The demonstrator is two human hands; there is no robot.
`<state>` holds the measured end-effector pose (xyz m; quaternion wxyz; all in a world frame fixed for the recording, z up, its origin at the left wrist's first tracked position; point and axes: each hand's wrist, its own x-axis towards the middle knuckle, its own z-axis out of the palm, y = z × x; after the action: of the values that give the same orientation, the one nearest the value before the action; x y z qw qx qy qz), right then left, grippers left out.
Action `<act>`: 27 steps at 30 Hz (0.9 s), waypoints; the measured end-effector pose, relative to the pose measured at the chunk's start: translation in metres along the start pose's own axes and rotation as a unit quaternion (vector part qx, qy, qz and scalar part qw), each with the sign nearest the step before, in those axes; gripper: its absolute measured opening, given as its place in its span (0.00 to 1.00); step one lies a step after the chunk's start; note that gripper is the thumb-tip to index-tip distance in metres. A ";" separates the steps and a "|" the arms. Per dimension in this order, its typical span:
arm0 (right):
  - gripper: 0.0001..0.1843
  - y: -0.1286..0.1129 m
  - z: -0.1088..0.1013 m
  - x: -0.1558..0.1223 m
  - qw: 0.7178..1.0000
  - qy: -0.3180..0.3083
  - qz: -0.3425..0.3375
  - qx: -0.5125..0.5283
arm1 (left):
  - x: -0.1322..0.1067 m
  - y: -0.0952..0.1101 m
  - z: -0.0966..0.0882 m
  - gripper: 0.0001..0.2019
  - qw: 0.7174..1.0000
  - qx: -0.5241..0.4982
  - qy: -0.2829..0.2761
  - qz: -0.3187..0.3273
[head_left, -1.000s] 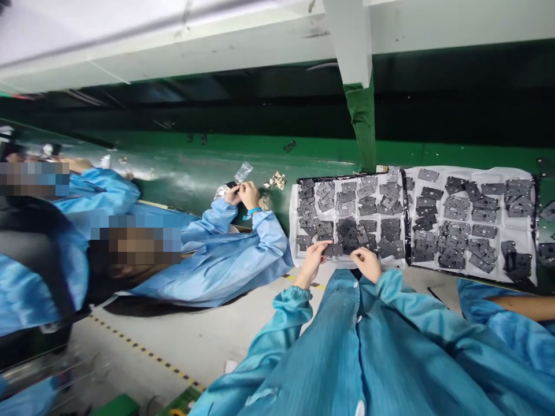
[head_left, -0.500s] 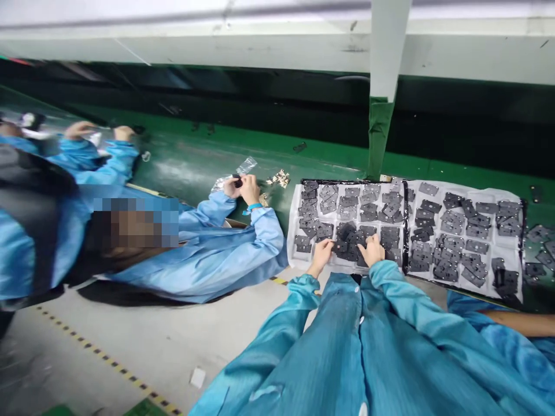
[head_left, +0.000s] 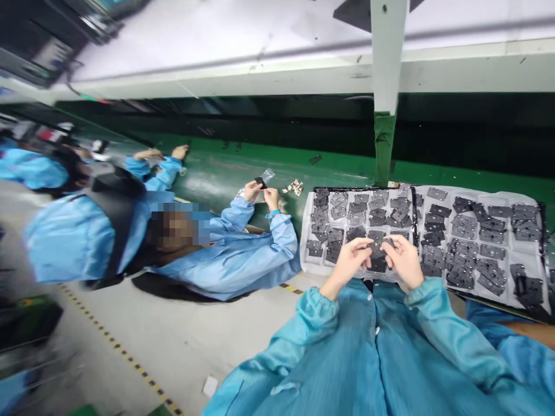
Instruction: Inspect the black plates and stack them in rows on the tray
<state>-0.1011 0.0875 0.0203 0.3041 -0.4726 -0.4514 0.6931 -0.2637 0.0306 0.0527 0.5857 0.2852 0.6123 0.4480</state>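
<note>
My left hand [head_left: 349,263] and my right hand [head_left: 404,261] are raised together above the near edge of a white tray [head_left: 307,261]. Both pinch a small stack of dark flat plates [head_left: 376,254] between their fingers. The tray holds several compartments filled with the same dark plates [head_left: 339,202]. A second white tray [head_left: 526,293] of plates lies to its right. My blue sleeves reach up from the bottom of the view.
A green conveyor belt [head_left: 217,173] runs behind the trays, with a white post [head_left: 385,58] above it. A person in a blue coat at left holds a clear bag [head_left: 265,178]. Another person's arm [head_left: 526,334] shows at the right edge.
My hands have lifted off the tray and come together, now holding a stack of plates between them. The view has shifted right and up. The person at left has raised the bag.
</note>
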 end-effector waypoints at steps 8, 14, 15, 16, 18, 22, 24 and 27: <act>0.18 -0.045 0.030 -0.045 0.986 0.061 -0.036 0.150 | -0.027 0.043 0.031 0.13 0.990 -0.103 0.099 0.004; 0.18 -0.047 0.044 -0.049 0.979 0.071 -0.039 0.186 | -0.031 0.051 0.040 0.11 0.976 -0.134 0.169 0.008; 0.17 -0.048 0.045 -0.050 0.980 0.069 -0.045 0.183 | -0.032 0.052 0.040 0.11 0.974 -0.132 0.185 0.014; 0.17 -0.048 0.046 -0.050 0.980 0.066 -0.050 0.178 | -0.032 0.053 0.041 0.10 0.971 -0.129 0.201 0.020; 0.16 -0.048 0.048 -0.050 0.982 0.060 -0.058 0.167 | -0.031 0.055 0.041 0.09 0.965 -0.121 0.231 0.029; 0.14 -0.047 0.048 -0.050 0.984 0.063 -0.060 0.158 | -0.031 0.056 0.042 0.08 0.959 -0.100 0.261 0.044; 0.13 -0.049 0.047 -0.050 0.984 0.073 -0.062 0.153 | -0.032 0.056 0.043 0.09 0.958 -0.086 0.268 0.049; 0.11 -0.053 0.046 -0.048 0.984 0.093 -0.064 0.138 | -0.033 0.055 0.043 0.09 0.958 -0.063 0.275 0.056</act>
<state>-0.1266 0.0526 0.0936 0.4511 -0.4588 -0.3502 0.6807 -0.2264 0.0349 0.1206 0.3856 0.1472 0.7033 0.5788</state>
